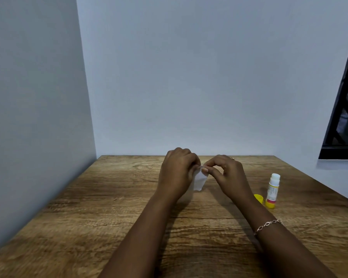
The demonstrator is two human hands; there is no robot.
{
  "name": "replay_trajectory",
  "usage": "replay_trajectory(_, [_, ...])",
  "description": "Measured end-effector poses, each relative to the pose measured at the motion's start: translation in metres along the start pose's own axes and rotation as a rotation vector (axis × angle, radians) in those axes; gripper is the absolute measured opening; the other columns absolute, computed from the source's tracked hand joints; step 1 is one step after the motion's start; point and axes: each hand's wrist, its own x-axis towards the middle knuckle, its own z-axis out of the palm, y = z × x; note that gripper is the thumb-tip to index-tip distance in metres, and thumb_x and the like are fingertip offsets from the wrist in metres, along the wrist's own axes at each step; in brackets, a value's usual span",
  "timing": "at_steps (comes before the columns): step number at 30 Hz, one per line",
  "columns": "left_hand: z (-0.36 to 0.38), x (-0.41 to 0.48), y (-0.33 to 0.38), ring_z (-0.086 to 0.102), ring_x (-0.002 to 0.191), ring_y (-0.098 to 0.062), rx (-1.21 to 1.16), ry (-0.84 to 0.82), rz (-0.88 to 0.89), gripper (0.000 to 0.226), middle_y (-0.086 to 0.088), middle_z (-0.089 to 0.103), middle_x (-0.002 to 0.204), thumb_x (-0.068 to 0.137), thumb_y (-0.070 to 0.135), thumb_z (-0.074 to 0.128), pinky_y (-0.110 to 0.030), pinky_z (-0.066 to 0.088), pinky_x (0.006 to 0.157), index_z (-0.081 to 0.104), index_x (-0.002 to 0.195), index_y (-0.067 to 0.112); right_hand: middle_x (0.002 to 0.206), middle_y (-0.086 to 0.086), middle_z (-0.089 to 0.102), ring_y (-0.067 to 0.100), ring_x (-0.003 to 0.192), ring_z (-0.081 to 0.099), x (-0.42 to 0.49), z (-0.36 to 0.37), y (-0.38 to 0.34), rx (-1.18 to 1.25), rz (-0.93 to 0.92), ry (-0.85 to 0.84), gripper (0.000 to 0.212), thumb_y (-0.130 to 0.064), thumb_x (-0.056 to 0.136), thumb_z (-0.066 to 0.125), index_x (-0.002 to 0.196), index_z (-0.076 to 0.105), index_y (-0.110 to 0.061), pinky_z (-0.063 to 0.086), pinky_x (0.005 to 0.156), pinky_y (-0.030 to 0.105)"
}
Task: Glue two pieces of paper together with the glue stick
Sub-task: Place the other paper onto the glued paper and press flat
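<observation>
While we hold the small white paper (199,181) up off the counter (109,207), well to the left of the glue stick (273,190), both hands are curled on it: our left hand (178,173) grips its left edge and the fingers (205,169) of our right hand (227,175) pinch its top corner. Whether that is one sheet or two pressed together we cannot tell. The glue stick stands upright and uncapped, its yellow cap (259,198) lying just left of its base. We judge the risks to be a skewed or wrinkled bond if our pinches slide, and the stick toppling if our right forearm swings toward it.
</observation>
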Motion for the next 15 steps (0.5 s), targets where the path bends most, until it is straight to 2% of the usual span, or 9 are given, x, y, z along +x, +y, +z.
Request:
replay_trajectory(3, [-0.0006, 0.0021, 0.0000, 0.053, 0.080, -0.021, -0.065, 0.016, -0.057, 0.008, -0.007, 0.066, 0.078, 0.081, 0.010, 0.062, -0.020, 0.022, 0.070, 0.068, 0.078, 0.007, 0.072, 0.001, 0.065, 0.014, 0.075, 0.059, -0.0004, 0.0001, -0.0004, 0.091, 0.023, 0.000, 0.007, -0.003, 0.076, 0.067, 0.071, 0.068, -0.007, 0.042, 0.068, 0.019])
replay_trajectory(5, [-0.0017, 0.0027, 0.0013, 0.054, 0.077, -0.020, -0.168, 0.036, -0.129, 0.007, -0.008, 0.067, 0.077, 0.080, 0.006, 0.063, -0.024, 0.030, 0.069, 0.068, 0.076, 0.005, 0.073, 0.003, 0.065, 0.017, 0.077, 0.060, -0.0007, 0.0007, 0.0007, 0.138, 0.063, -0.006, 0.008, -0.004, 0.077, 0.067, 0.072, 0.067, -0.009, 0.043, 0.069, 0.024])
replay_trajectory(8, [-0.0033, 0.0032, 0.0030, 0.056, 0.075, -0.016, -0.344, 0.061, -0.246, 0.006, -0.009, 0.068, 0.078, 0.078, 0.002, 0.064, -0.027, 0.043, 0.067, 0.068, 0.075, 0.003, 0.073, 0.007, 0.064, 0.024, 0.076, 0.060, -0.0009, 0.0023, 0.0036, 0.139, 0.104, -0.035, 0.007, -0.005, 0.077, 0.068, 0.070, 0.065, -0.002, 0.043, 0.069, 0.031])
replay_trajectory(12, [-0.0043, 0.0044, 0.0009, 0.056, 0.069, -0.003, -0.472, 0.087, -0.350, 0.004, 0.005, 0.062, 0.071, 0.078, 0.003, 0.066, -0.002, 0.038, 0.058, 0.068, 0.075, 0.004, 0.073, 0.011, 0.065, 0.027, 0.075, 0.061, -0.0006, 0.0020, 0.0072, 0.119, 0.127, -0.067, 0.009, -0.007, 0.077, 0.068, 0.071, 0.066, 0.000, 0.043, 0.068, 0.033])
replay_trajectory(15, [-0.0042, 0.0048, -0.0015, 0.054, 0.066, 0.001, -0.536, 0.119, -0.397, 0.005, 0.012, 0.060, 0.066, 0.078, 0.003, 0.065, -0.001, 0.038, 0.055, 0.068, 0.074, 0.004, 0.077, 0.017, 0.068, 0.029, 0.078, 0.062, -0.0001, 0.0015, 0.0092, 0.113, 0.147, -0.099, 0.011, -0.008, 0.078, 0.068, 0.073, 0.067, 0.003, 0.045, 0.071, 0.037])
